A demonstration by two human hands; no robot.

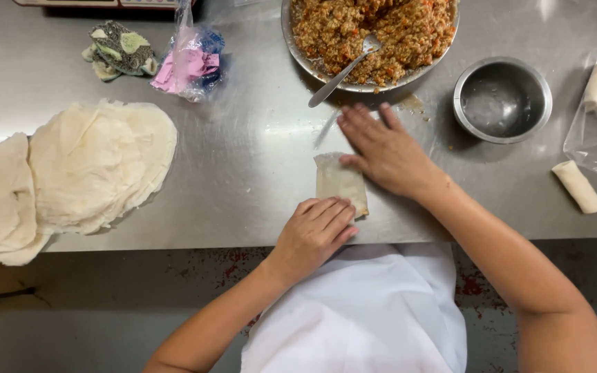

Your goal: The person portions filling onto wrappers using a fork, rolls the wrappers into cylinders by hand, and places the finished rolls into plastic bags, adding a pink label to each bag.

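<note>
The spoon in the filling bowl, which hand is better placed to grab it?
Probably the right hand: it lies flat just below the spoon handle, while the left hand sits lower, pressing the folded wrapper near the table edge.

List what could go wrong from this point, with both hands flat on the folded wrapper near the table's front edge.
1. The wrapper lies close to the steel table's front edge; a slip under the left hand might push it off.
2. The right hand presses the far side; uneven pressure may tear the thin sheet.
3. The spoon handle overhangs the filling bowl near that hand and could be knocked.
</note>
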